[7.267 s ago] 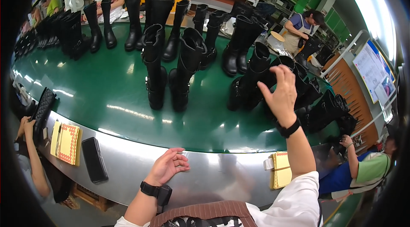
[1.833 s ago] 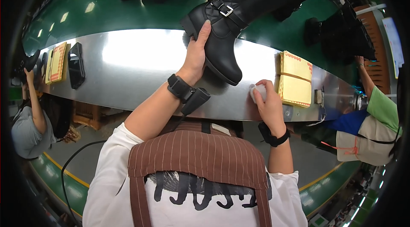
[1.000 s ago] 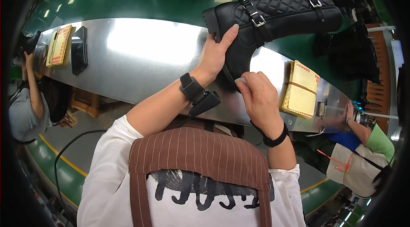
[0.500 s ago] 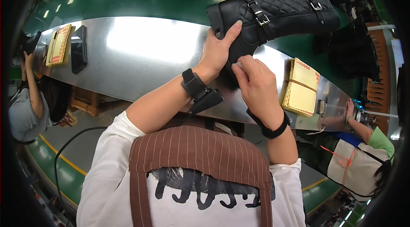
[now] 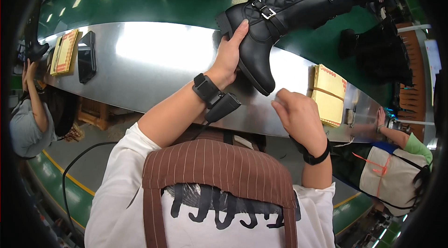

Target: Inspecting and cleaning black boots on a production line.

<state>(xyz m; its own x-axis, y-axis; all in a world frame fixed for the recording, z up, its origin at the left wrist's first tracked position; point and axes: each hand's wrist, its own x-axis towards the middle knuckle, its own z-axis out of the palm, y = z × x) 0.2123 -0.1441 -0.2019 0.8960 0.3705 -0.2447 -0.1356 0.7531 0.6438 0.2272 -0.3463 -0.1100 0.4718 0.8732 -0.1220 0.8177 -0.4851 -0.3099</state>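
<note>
A tall black boot (image 5: 303, 5) with a quilted shaft and silver-buckled straps lies on its side over the far edge of the metal table. Its toe points toward me. My left hand (image 5: 228, 54) grips the boot at the sole and heel, thumb pressed on the upper. Just right of the toe, apart from it, my right hand (image 5: 301, 115) hangs with its fingers curled together. Whatever may be between those fingertips is hidden. Each of my wrists wears a black band, and the left one carries a small black device (image 5: 224, 107) with a cable.
The shiny metal table (image 5: 154, 75) curves across the view. A banded stack of yellow paper (image 5: 329, 103) lies on the right; more yellow paper (image 5: 64, 52) and a dark phone-like slab (image 5: 87, 57) lie left. More black boots (image 5: 382, 52) stand beyond. Co-workers sit at both ends.
My right hand has come off the boot and drawn back toward me to the right. The boot has shifted left and turned, showing more of its toe. At far left, a co-worker has raised a boot.
</note>
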